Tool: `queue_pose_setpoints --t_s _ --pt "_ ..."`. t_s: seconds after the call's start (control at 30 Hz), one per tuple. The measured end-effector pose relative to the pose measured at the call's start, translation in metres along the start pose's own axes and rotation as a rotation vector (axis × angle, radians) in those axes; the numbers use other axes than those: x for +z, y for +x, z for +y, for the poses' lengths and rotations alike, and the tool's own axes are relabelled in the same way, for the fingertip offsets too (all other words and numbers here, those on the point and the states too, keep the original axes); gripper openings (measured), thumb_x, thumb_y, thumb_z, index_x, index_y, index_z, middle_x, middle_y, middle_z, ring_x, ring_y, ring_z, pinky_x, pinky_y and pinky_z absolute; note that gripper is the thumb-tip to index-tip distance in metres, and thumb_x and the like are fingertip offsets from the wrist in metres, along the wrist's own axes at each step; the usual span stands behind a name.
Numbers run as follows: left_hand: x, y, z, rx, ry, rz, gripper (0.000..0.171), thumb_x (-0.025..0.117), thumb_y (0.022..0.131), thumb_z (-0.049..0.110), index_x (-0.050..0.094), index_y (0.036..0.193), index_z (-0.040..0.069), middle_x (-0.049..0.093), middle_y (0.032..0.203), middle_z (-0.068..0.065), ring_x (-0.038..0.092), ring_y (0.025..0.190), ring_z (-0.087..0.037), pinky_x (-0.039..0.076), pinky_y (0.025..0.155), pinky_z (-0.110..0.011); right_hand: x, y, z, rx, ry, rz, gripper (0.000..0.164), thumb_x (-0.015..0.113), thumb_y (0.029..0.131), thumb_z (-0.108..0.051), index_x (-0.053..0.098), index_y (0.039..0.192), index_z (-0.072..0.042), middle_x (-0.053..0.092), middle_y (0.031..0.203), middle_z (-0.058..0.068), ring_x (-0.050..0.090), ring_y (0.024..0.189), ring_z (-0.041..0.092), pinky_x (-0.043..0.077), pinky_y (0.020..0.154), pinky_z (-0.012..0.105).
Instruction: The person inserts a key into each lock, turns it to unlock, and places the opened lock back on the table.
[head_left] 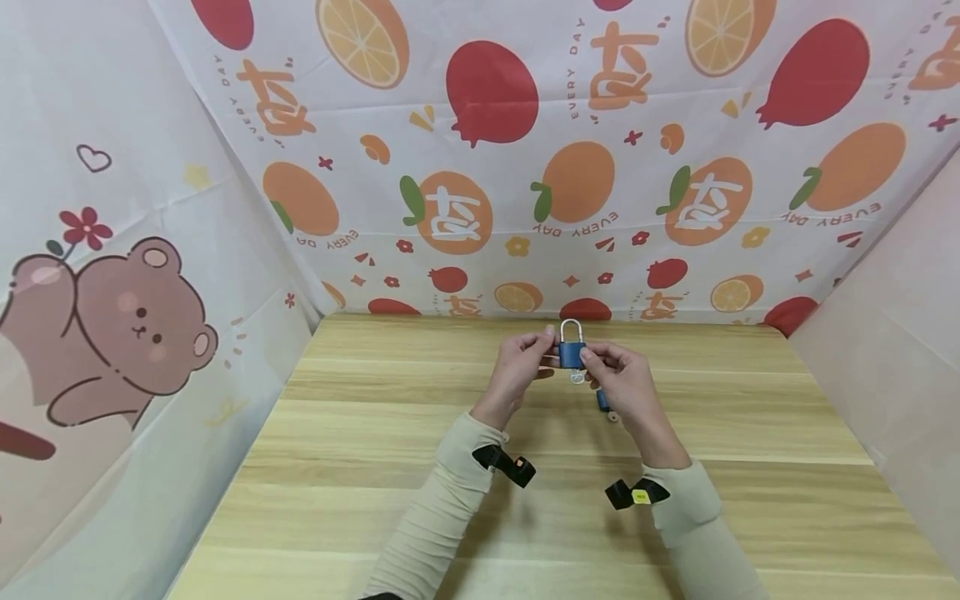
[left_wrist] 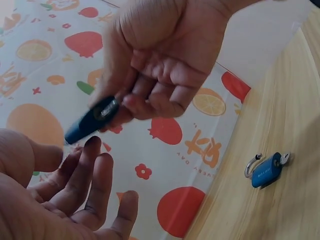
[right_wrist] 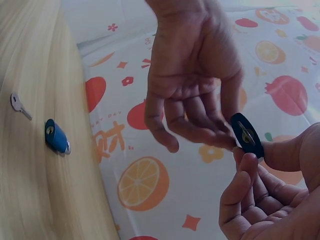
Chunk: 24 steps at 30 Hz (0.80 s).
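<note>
A blue padlock (head_left: pixel 572 355) is held upright above the table, its silver shackle (head_left: pixel 571 328) at the top. A key (head_left: pixel 577 377) hangs from its underside; the right wrist view shows that key edge-on in the keyhole. My right hand (head_left: pixel 624 385) pinches the padlock's right side between thumb and fingers. At the left edge, my left hand (head_left: pixel 517 371) has its thumb and fingertips against the body, other fingers spread. A second blue padlock (left_wrist: pixel 267 170), shackle open, lies on the table by my right hand with a key (left_wrist: pixel 285 158) in it.
The right wrist view shows another blue padlock (right_wrist: pixel 56 136) on the wooden table (head_left: pixel 337 467), with a loose key (right_wrist: pixel 20 105) beside it. A fruit-print cloth (head_left: pixel 480 275) hangs behind the table, and pale cloth walls stand at both sides.
</note>
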<state>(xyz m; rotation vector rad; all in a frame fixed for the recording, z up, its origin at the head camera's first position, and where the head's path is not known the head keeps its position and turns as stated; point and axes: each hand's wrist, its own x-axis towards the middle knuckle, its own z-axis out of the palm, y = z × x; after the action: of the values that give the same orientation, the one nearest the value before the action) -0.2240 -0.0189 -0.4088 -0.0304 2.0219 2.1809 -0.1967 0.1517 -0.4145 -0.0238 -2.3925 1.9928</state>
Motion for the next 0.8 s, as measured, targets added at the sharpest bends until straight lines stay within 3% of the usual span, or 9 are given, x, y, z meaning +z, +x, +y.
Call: queue_pose_setpoints --t_s 0.2,0.33,0.6,0.8 --pt "-0.004 0.005 0.000 0.029 0.004 -0.031 0.029 0.063 0.101 0.022 0.070 0.119 0.000 0.076 0.103 -0.012 0.071 0.082 -0.014 0.060 0.089 -0.044 -0.003 -0.008 -0.007 0.001 -0.004 -0.013 0.034 0.062 0.102 -0.025 0.068 0.122 0.002 0.064 0.081 -0.006 0.060 0.075 0.012 0.054 0.068 0.023" --pt "-0.004 0.008 0.001 0.046 -0.015 -0.103 0.030 0.061 0.102 0.015 0.066 0.125 -0.004 0.074 0.112 -0.017 0.069 0.084 -0.010 0.061 0.088 -0.038 -0.005 -0.013 -0.012 -0.027 0.004 -0.042 0.034 0.061 0.102 -0.024 0.067 0.122 0.004 0.064 0.080 -0.007 0.059 0.074 0.010 0.054 0.068 0.022" --pt "-0.004 0.012 0.001 0.062 -0.180 -0.327 0.033 0.059 0.103 0.009 0.059 0.133 -0.004 0.073 0.102 0.001 0.071 0.093 -0.008 0.059 0.080 -0.024 -0.007 -0.021 -0.018 -0.056 0.058 -0.109 0.035 0.060 0.103 -0.020 0.064 0.123 0.008 0.064 0.080 -0.008 0.058 0.072 0.008 0.054 0.069 0.023" --pt "-0.006 0.011 0.003 0.113 -0.260 -0.431 0.036 0.051 0.105 0.006 0.052 0.140 -0.005 0.076 0.101 0.007 0.072 0.101 -0.007 0.058 0.085 -0.022 -0.008 -0.026 -0.021 -0.059 0.084 -0.136 0.035 0.061 0.103 -0.020 0.063 0.122 0.010 0.063 0.079 -0.008 0.057 0.071 0.009 0.054 0.070 0.023"
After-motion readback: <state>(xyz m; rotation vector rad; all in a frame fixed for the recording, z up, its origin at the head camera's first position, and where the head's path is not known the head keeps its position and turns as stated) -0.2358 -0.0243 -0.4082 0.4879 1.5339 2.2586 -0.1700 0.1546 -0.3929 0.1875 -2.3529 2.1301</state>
